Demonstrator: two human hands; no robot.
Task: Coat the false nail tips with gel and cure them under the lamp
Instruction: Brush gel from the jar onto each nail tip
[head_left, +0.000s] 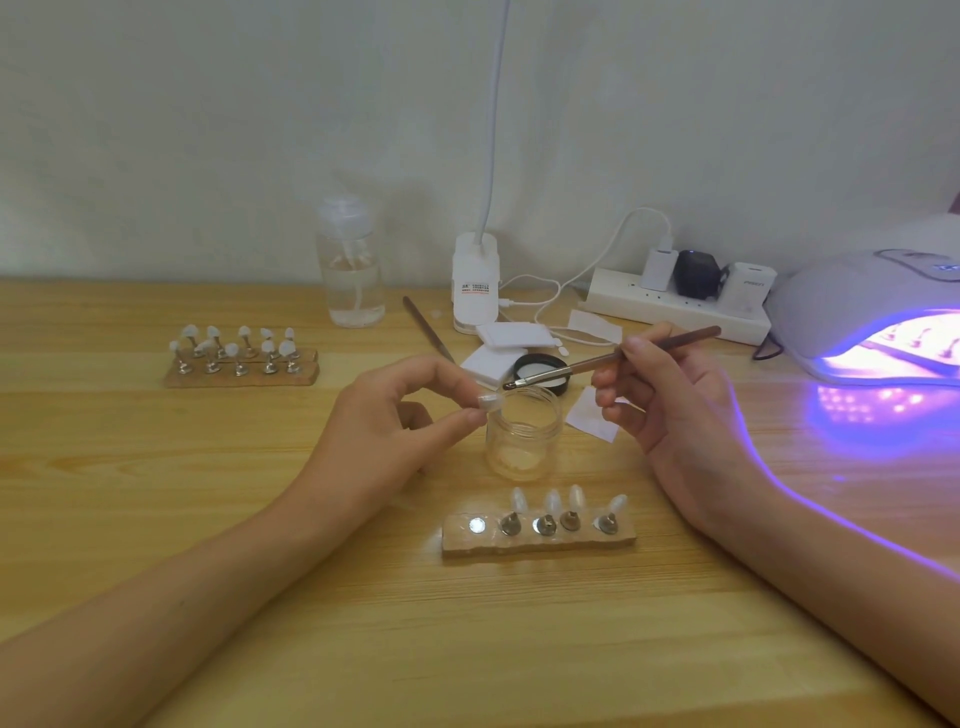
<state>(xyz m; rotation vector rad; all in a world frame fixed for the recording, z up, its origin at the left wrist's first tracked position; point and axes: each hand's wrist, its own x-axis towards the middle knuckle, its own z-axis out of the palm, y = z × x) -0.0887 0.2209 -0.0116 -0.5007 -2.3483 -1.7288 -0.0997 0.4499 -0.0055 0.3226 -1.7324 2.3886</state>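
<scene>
My left hand (395, 410) pinches a small clear nail tip (490, 402) between thumb and forefinger, over the rim of an open clear gel jar (524, 436). My right hand (670, 395) grips a brown brush (613, 358); its bristle end hovers just above the nail tip. In front of the jar lies a wooden holder strip (538, 538) with several nail tips standing on metal stands and one bare magnet at its left end. The curing lamp (872, 317) at the right glows violet inside.
A second wooden holder (241, 366) with several tips sits at the left. Behind stand a clear pump bottle (353, 265), a white desk lamp base (475, 283), a power strip (675, 306), white pads (511, 338), a black jar lid (543, 371) and a metal file (428, 330).
</scene>
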